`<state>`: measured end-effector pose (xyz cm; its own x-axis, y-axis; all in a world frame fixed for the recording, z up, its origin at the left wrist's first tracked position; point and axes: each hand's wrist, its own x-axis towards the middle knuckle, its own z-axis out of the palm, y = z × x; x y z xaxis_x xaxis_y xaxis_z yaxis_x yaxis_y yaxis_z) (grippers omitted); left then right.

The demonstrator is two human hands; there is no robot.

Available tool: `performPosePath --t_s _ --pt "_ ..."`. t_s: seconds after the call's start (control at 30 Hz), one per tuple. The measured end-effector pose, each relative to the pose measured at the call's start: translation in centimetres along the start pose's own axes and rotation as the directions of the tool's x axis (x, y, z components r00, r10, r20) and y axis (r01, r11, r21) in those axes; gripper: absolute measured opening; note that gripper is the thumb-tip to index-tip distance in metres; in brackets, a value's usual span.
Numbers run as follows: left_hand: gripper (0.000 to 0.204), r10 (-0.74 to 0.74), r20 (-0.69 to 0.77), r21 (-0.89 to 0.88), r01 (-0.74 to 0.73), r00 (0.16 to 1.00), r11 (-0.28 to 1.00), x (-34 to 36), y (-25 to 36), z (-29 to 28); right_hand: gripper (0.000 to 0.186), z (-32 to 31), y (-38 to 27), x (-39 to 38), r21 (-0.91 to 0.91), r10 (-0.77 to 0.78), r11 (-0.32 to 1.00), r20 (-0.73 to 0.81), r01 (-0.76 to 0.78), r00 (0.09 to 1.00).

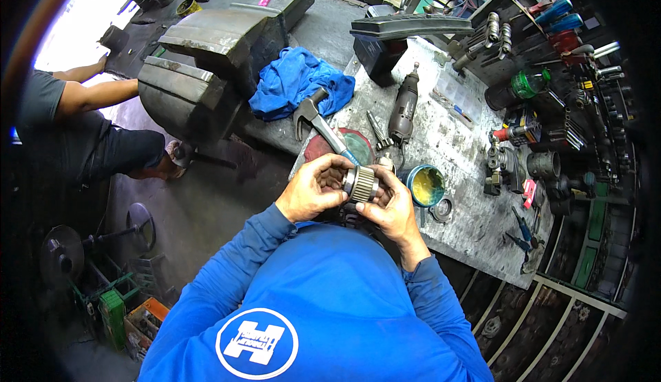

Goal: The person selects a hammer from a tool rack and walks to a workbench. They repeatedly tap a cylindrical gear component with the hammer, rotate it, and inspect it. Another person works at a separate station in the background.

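A metal toothed pulley (362, 184) with straight ridges round its side is held between my two hands, close in front of my body. My left hand (313, 188) grips its left end, thumb and fingers pressed against the rim. On the other end my right hand (390, 206) closes, its thumb along the near side. Just beyond my fingers lies a hammer (321, 124), its handle pointing toward me over a round red and green pad (354, 142). To the right of my right hand stands an open tin of yellowish grease (427, 185), with a metal ring (441, 209) beside it.
A large bench vise (200, 72) and a crumpled blue cloth (297, 82) are at the left of the metal bench (475, 234). A rotary tool (405, 107) lies ahead. Tools crowd the right side. At the far left another person's arm (100, 96) shows.
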<state>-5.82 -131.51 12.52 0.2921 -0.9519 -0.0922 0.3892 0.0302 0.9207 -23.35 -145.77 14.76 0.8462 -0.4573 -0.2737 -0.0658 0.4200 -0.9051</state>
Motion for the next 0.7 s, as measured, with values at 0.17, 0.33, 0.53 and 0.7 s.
performPosePath --t_s 0.17,0.33,0.53,0.7 --pt "0.051 -0.179 -0.121 -0.601 0.072 0.976 0.796 -0.2 -2.1 1.0 0.079 1.4 -0.9 1.0 -0.407 0.058 0.912 0.002 -0.052 0.998" --pt "0.052 -0.483 -0.35 -0.77 0.047 0.803 0.636 -1.5 -3.5 0.8 0.066 0.2 -3.8 4.1 -0.89 -0.152 0.378 0.213 0.256 0.965" --pt "0.045 -0.387 -0.337 -0.866 -0.121 0.858 0.486 -3.3 -3.3 -0.7 0.029 -4.9 -4.4 11.5 -0.86 -0.109 -0.45 0.32 0.241 0.941" --pt "0.045 -0.326 -0.374 -0.832 -0.159 0.868 0.531 -3.7 -2.6 -0.9 0.024 -6.2 -2.9 13.5 -0.756 0.092 -0.539 0.386 0.371 0.918"
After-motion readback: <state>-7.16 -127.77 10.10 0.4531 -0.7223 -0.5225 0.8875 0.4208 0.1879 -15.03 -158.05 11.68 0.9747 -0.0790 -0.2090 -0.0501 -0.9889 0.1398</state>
